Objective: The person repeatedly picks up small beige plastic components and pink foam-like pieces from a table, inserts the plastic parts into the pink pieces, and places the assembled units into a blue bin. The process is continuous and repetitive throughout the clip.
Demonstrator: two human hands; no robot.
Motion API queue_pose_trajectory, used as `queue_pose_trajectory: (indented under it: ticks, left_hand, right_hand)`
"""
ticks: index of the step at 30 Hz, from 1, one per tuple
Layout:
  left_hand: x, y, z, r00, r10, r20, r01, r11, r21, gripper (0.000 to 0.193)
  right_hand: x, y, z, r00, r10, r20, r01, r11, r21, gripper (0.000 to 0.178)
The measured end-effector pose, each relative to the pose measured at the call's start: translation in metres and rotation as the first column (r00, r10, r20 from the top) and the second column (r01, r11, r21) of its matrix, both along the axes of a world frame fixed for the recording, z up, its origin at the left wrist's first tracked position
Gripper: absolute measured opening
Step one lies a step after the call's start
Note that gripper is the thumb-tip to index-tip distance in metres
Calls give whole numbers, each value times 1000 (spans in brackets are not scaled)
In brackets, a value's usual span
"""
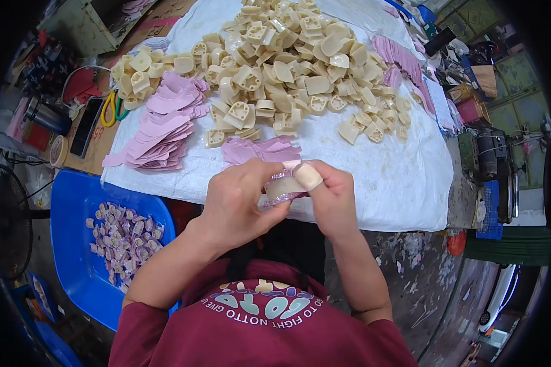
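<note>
Over the near edge of the table, a small cream shoe heel with a glittery pinkish-purple strip along its sides sits between my hands. My left hand is closed around it from the left, fingers behind and thumb below. From the right, my right hand grips it, with a pale wrap over the thumb pressing at its top. Just beyond my fingers lie pink cut pieces. A large pile of cream shoe heels rises farther back, and a fanned stack of pink pieces lies to the left.
White cloth covers the table. Below left, a blue tub holds many pink-covered heels. Scissors, a phone and a tape roll lie at the left; a fan stands beyond the tub.
</note>
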State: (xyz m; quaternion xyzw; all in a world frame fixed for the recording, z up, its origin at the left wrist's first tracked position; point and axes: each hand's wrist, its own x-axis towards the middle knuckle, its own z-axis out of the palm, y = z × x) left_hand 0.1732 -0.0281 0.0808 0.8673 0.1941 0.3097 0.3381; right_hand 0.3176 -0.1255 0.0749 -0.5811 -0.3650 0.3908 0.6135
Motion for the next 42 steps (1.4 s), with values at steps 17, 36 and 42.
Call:
queue_pose_trajectory:
  ticks: [17, 36, 42]
  left_hand:
    - [16, -8, -17, 981, 163, 102, -131, 956, -263, 32]
    - [3, -5, -21, 922, 222, 317, -36, 865, -501, 19]
    - [11, -23, -29, 900, 122, 418, 69, 907, -415, 28]
  right_hand:
    - [-7, 5, -24, 980, -64, 186, 62, 998, 16, 23]
    - [-15, -6, -6, 999, 32, 9, -31, 997, -71, 21]
    - [-28, -7, -21, 984, -135, -120, 132, 991, -32, 29]
